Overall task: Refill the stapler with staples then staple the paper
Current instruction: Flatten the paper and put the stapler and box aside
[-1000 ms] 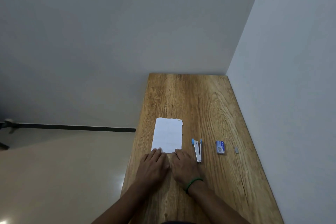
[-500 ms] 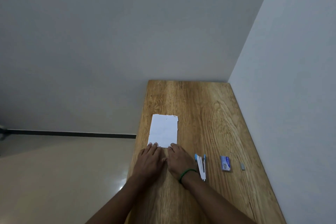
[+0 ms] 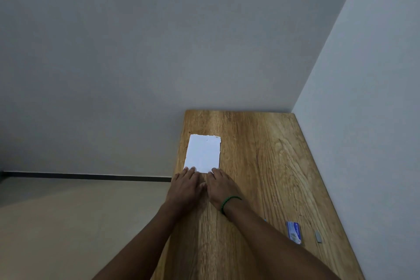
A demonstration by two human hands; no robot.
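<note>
Both hands lie flat and empty on the wooden bench (image 3: 261,154), the left hand (image 3: 186,186) and right hand (image 3: 219,186) side by side, fingertips touching the near edge of the white paper (image 3: 203,153) by the bench's left edge. The staple box (image 3: 293,232) and a loose staple strip (image 3: 318,236) lie near the right edge; the right forearm hides almost all of the stapler (image 3: 265,220).

Dim, even room light, no hard glare. Pale grey walls (image 3: 159,52) look muddy w/ soft gradient, brighter at 3 o'clock. My forearms throw faint shadow on the brown wood-grain table (image 3: 261,154) toward 6. White paper sheet (image 3: 203,153) is the brightest spot, slightly blown out. Wide-angle lens bends lines at edges; focus soft overall.
</note>
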